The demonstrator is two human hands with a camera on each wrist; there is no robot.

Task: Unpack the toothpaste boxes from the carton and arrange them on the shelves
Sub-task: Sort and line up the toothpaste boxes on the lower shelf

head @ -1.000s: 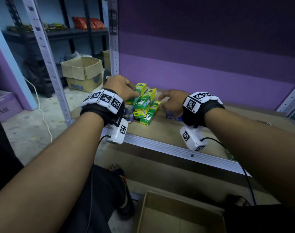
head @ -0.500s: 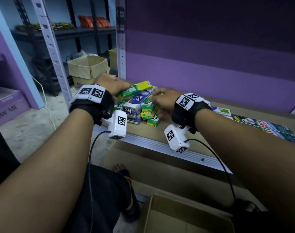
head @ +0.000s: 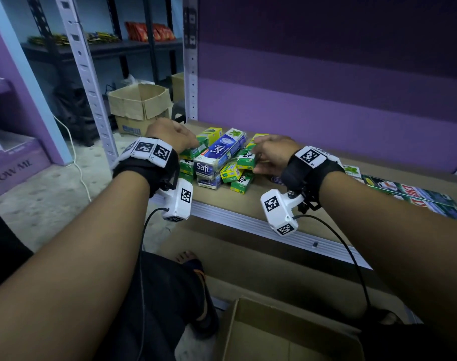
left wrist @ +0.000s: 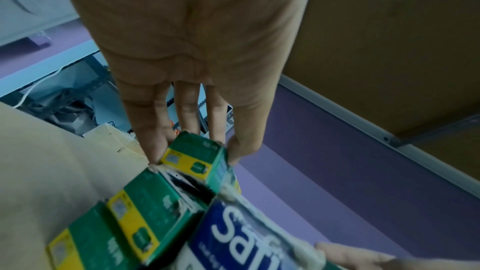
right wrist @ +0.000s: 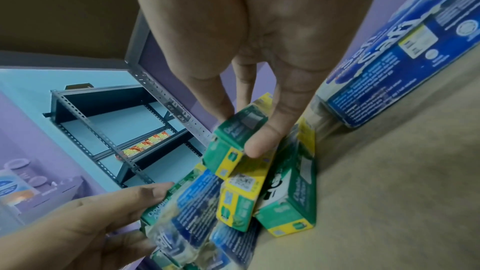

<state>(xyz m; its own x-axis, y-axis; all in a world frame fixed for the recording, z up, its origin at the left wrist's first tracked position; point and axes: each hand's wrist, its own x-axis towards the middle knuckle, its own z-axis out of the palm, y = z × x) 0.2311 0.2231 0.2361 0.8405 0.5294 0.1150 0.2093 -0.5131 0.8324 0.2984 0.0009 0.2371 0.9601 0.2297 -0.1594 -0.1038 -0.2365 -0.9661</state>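
On the wooden shelf (head: pixel 274 196), a heap of toothpaste boxes (head: pixel 222 160) is flanked by both hands. A small green box (left wrist: pixel 194 155) at the heap's left edge is pinched by the left hand (head: pixel 170 135); another green box (right wrist: pixel 239 137) is clamped by the right hand (head: pixel 271 156). An open carton (head: pixel 287 334) is seen below the shelf
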